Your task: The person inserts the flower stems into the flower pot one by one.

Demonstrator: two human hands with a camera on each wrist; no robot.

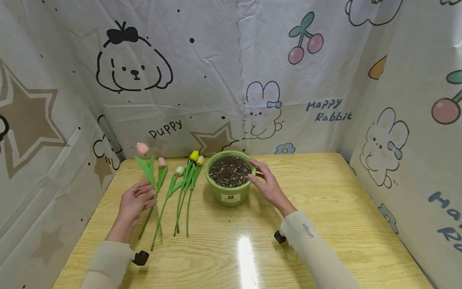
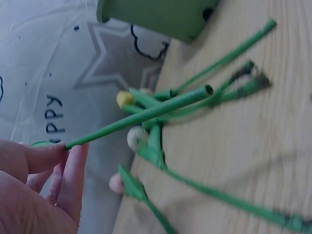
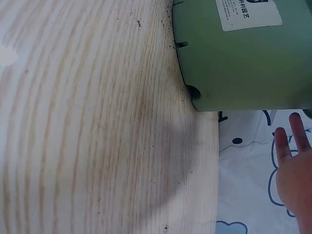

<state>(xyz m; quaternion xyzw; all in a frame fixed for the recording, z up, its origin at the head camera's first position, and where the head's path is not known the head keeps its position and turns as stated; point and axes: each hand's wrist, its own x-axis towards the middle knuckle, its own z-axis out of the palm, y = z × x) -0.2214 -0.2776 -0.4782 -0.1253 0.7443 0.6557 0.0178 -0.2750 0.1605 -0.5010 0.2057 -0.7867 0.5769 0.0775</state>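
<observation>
My left hand (image 1: 134, 202) pinches the green stem of an artificial pink tulip (image 1: 142, 149), raised above the table at the left. In the left wrist view, the stem (image 2: 146, 114) leaves the thumb and fingertips with its cut end free; the bloom is out of that view. A green flower pot (image 1: 231, 196) filled with dark soil (image 1: 229, 171) stands upright at the middle. My right hand (image 1: 268, 186) touches the right side of its rim, fingers and thumb spread. Two straight fingers (image 3: 300, 134) show beside the pot in the right wrist view.
Several more tulips lie on the wooden table (image 1: 306, 180) between my left hand and the pot: a pink one (image 1: 161, 162), a white one (image 1: 179, 171), a yellow one (image 1: 194, 155) and a cream one (image 1: 200, 161). A printed cloth (image 1: 205, 72) hangs around the table.
</observation>
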